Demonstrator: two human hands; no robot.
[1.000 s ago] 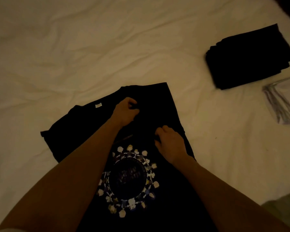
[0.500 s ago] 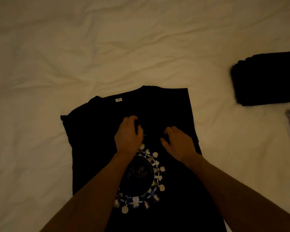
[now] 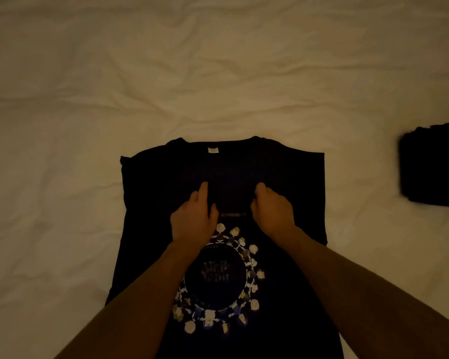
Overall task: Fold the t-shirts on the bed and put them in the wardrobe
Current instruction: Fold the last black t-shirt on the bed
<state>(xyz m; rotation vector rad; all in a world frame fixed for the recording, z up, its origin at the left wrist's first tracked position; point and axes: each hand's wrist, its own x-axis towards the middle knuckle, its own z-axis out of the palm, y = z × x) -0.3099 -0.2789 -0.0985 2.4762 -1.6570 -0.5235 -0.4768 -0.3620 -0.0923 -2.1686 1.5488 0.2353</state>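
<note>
A black t-shirt point(image 3: 283, 177) with a round printed ring of small pale figures lies face up on the white bed sheet point(image 3: 218, 73), collar away from me, a white neck tag showing. Its sides look turned in, so no sleeves stick out. My left hand point(image 3: 195, 218) rests on the chest just above the print, fingers stretched forward onto the cloth. My right hand point(image 3: 272, 211) lies beside it on the chest with its fingers bent down into the fabric; the dim light hides whether it pinches the cloth.
A folded stack of dark clothes point(image 3: 433, 164) sits at the right edge of the view on the sheet. Wrinkled white sheet stretches far ahead and to the left of the shirt. The room is dim.
The shirt now lies square to me instead of skewed. Both hands have come level on the chest. The view has swung left, so the dark stack sits at the right edge.
</note>
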